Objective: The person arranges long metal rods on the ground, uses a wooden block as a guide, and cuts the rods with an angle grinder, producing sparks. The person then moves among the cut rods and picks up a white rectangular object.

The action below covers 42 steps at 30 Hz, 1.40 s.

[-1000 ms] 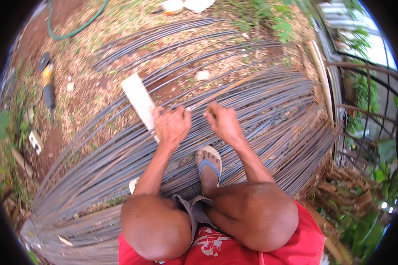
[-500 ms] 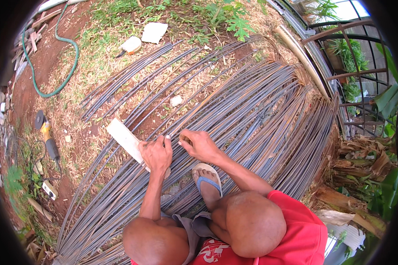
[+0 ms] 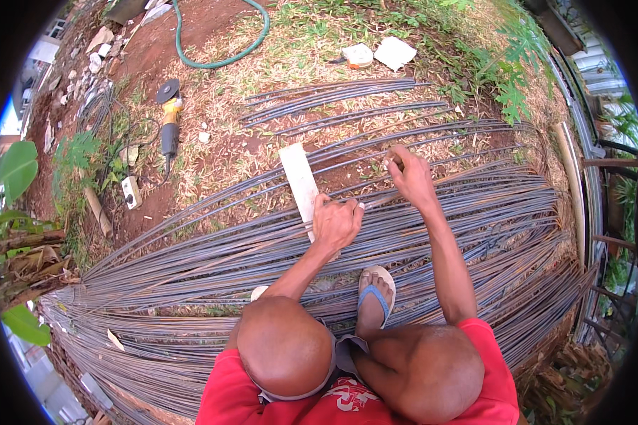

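Observation:
Many long, thin steel rods (image 3: 262,255), dark grey with some rust-brown, lie on the ground across the space before me. A pale flat board (image 3: 299,176) rests across them. My left hand (image 3: 337,223) is low over the rods beside the board's near part. Its fingers are curled down, and what is under them is hidden. To the right and a little farther off, my right hand (image 3: 411,176) hovers above the rods. Its thumb and fingers are bent toward each other; anything between them is too small to make out. My sandalled foot (image 3: 376,290) stands among the rods.
An angle grinder (image 3: 169,117) with a yellow and grey body lies at the left, near a white power socket block (image 3: 130,192). Farther back are a green hose (image 3: 220,64), a white-and-orange case (image 3: 358,56) and a white square piece (image 3: 395,53). A pole (image 3: 573,191) lies at the right.
My view has swung, so the scene sits turned and shifted right. My right hand has moved away from the left, outward over the farther rods. The left stays beside the board.

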{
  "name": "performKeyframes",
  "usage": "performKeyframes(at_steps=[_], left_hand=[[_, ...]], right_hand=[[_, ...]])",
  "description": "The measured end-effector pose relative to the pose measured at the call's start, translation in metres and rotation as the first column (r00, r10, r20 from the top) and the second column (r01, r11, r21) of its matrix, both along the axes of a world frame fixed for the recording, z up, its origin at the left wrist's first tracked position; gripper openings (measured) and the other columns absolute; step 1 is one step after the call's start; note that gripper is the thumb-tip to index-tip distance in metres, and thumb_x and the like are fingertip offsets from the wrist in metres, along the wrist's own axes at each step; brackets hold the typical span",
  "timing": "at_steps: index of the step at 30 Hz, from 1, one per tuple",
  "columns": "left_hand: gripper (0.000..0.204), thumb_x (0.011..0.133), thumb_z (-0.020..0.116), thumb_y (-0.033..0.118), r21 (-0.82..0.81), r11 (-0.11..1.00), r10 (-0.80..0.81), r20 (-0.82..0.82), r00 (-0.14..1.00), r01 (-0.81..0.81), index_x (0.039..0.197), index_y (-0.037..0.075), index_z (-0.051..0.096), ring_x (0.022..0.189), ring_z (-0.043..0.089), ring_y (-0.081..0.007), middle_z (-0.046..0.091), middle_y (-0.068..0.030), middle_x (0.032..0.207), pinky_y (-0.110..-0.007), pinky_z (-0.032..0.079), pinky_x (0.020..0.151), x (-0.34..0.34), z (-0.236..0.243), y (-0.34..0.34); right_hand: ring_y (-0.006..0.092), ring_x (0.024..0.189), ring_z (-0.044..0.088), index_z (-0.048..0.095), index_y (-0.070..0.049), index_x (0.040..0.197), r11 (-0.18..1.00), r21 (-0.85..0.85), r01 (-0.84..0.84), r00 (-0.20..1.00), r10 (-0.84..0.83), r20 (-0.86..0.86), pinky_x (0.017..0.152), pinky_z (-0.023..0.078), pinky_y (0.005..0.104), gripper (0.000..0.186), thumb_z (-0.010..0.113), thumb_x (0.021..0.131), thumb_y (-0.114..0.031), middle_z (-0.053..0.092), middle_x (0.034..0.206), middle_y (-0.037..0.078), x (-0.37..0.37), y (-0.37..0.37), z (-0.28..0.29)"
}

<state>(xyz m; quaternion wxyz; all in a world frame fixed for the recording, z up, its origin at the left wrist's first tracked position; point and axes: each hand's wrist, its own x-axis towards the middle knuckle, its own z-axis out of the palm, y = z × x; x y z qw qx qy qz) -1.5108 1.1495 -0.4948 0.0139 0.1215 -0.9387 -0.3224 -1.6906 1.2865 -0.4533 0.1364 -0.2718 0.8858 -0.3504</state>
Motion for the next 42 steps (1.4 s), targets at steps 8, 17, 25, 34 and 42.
performKeyframes(at_steps=[8, 17, 25, 34, 42], left_hand=[[0.035, 0.101, 0.058, 0.027, 0.001, 1.000, 0.007, -0.066, 0.998, -0.007, 0.078, 0.005, 0.073, 0.057, 0.064, -0.0332, 0.064, -0.0166, 0.058, -0.049, 0.042, 0.096, 0.001, 0.000, 0.005], [0.034, 0.103, 0.058, 0.026, -0.008, 1.000, 0.001, -0.120, 0.993, -0.002, 0.079, 0.005, 0.072, 0.059, 0.066, -0.0327, 0.065, -0.0159, 0.059, -0.050, 0.042, 0.097, 0.002, -0.005, 0.005], [0.039, 0.100, 0.066, 0.041, -0.083, 0.995, -0.064, -0.039, 0.997, 0.061, 0.103, 0.003, 0.073, 0.088, 0.071, -0.0328, 0.074, -0.0165, 0.082, -0.054, 0.035, 0.113, 0.007, 0.002, 0.001], [0.037, 0.098, 0.070, 0.039, -0.109, 0.991, -0.092, -0.084, 0.992, 0.083, 0.113, 0.006, 0.071, 0.106, 0.067, -0.0287, 0.076, -0.0114, 0.099, -0.057, 0.029, 0.120, 0.024, -0.004, -0.011], [0.032, 0.097, 0.073, 0.034, -0.068, 0.991, -0.118, -0.059, 0.991, 0.114, 0.116, 0.008, 0.072, 0.116, 0.065, -0.0283, 0.073, -0.0094, 0.106, -0.058, 0.030, 0.118, 0.028, -0.007, -0.018]], right_hand=[[0.0406, 0.110, 0.067, 0.071, -0.003, 0.118, 0.990, 0.040, -0.136, 0.977, 0.141, -0.162, 0.096, 0.052, 0.0490, 0.023, 0.066, 0.099, -0.014, 0.072, 0.116, 0.022, 0.004, 0.010, -0.020], [0.0431, 0.071, 0.064, 0.071, -0.003, 0.078, 0.934, 0.273, -0.231, 0.937, 0.289, -0.196, 0.075, 0.049, 0.0532, 0.041, 0.059, 0.107, -0.030, 0.067, 0.072, 0.019, 0.020, 0.037, -0.026], [0.0430, 0.061, 0.063, 0.068, -0.004, 0.064, 0.901, 0.389, -0.194, 0.903, 0.319, -0.289, 0.070, 0.051, 0.0522, 0.058, 0.054, 0.109, -0.037, 0.062, 0.060, 0.022, 0.021, 0.043, -0.051], [0.0433, 0.052, 0.060, 0.064, -0.004, 0.055, 0.918, 0.362, -0.162, 0.942, 0.253, -0.220, 0.055, 0.048, 0.0513, 0.062, 0.059, 0.107, -0.038, 0.057, 0.053, 0.023, 0.021, 0.038, -0.043], [0.0420, 0.048, 0.059, 0.064, -0.003, 0.056, 0.941, 0.308, -0.143, 0.918, 0.242, -0.314, 0.052, 0.047, 0.0508, 0.061, 0.060, 0.106, -0.038, 0.058, 0.053, 0.021, 0.023, 0.038, -0.050]])
